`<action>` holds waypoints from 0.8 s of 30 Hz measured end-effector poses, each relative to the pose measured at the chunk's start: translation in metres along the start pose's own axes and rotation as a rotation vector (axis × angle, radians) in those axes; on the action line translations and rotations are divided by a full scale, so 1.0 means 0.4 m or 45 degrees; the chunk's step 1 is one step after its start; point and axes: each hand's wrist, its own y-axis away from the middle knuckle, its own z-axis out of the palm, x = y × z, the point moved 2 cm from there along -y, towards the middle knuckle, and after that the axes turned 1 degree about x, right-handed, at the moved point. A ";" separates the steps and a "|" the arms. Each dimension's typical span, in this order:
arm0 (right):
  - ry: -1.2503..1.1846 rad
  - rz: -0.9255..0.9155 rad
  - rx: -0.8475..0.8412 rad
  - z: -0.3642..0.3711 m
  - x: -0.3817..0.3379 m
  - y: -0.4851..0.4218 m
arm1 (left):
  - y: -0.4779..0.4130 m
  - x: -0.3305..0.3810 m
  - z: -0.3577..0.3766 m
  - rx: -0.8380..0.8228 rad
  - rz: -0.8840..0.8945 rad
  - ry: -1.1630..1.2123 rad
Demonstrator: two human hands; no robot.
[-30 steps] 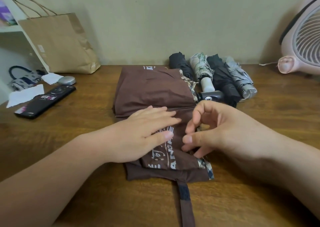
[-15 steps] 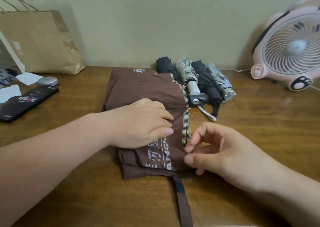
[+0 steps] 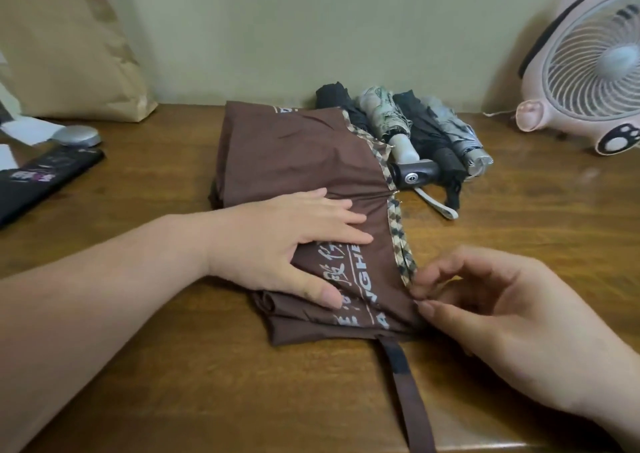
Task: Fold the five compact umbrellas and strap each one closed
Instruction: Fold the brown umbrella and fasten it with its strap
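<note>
Brown umbrella (image 3: pixel 304 162): canopy part-folded, lying flat at centre of wooden table (image 3: pixel 207 383), white lettering facing up, plaid trim (image 3: pixel 398 241) running along its R edge. Closing strap (image 3: pixel 405 383) trails loose off the near edge toward the viewer, w/ a dark patch near its root.

L hand (image 3: pixel 287 241): flat, fingers straight, palm down, pressing the canopy onto the table; thumb lies over the lettering.

R hand (image 3: pixel 502 317): fingers curled, thumb & forefinger tips pinching the canopy's R edge at the near end of the trim.

Other stock, far side of table, touching the brown canopy's R edge:
- 4 rolled umbrellas side by side: black umbrella (image 3: pixel 341 101), pale patterned umbrella (image 3: pixel 379 113) w/ white handle, 2nd black umbrella (image 3: pixel 426 123), grey umbrella (image 3: pixel 457 134).
- black push-button handle (image 3: pixel 415 174) w/ pale wrist loop, just beside the trim; can't tell which umbrella it belongs to.

Misc: pink desk fan (image 3: pixel 588 65) far R; paper bag (image 3: pixel 69 44) far L against wall; black flat pack (image 3: pixel 45 179) & small silver item (image 3: pixel 76 136) at L edge.
</note>
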 end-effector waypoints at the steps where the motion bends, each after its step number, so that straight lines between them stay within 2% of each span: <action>1: 0.120 0.004 0.011 -0.004 -0.010 -0.004 | -0.003 -0.002 0.002 -0.046 -0.002 -0.042; 3: 0.360 -0.001 0.003 -0.012 -0.032 -0.018 | -0.008 -0.004 0.006 -0.118 0.006 -0.123; 5: 0.410 -0.007 -0.016 -0.012 -0.053 -0.034 | -0.010 -0.006 0.010 -0.120 0.008 -0.141; 7: 0.317 0.006 -0.008 -0.005 -0.062 -0.045 | -0.010 -0.003 0.010 -0.144 -0.022 -0.118; 10: 0.012 0.067 0.036 0.013 -0.040 -0.055 | -0.011 0.002 0.008 -0.198 -0.065 -0.095; 12: 0.005 0.025 0.036 0.020 -0.015 -0.052 | -0.014 0.002 0.006 -0.185 -0.052 -0.052; 18: 0.535 -0.263 0.066 0.037 0.002 -0.020 | -0.020 0.003 0.002 -0.174 0.023 -0.073; 24: 0.800 -0.359 0.002 0.040 -0.007 -0.007 | -0.017 0.010 0.003 -0.208 0.038 -0.070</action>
